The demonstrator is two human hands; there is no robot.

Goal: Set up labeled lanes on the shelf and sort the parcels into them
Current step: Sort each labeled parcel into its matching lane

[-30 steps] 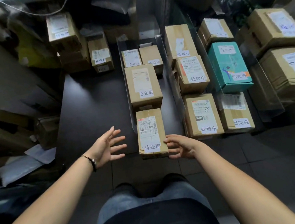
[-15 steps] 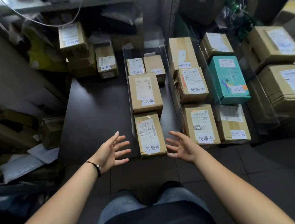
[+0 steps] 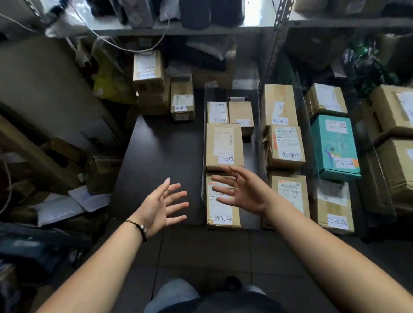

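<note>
1. My left hand (image 3: 158, 208) hovers over the dark shelf (image 3: 160, 155), fingers spread wide, holding nothing.
2. My right hand (image 3: 247, 192) is splayed the same way and empty, above the front parcel (image 3: 221, 215) tagged 待处理.
3. I cannot tell whether its fingertips touch that parcel; the angle hides any gap.
4. The front parcel lies at the near end of a lane, beside a clear divider (image 3: 203, 156), with a second parcel (image 3: 223, 142) tagged 已完成 right behind it.
5. Further right sit a brown parcel (image 3: 284, 147) tagged 处理中 and a teal box (image 3: 334, 145).
</note>
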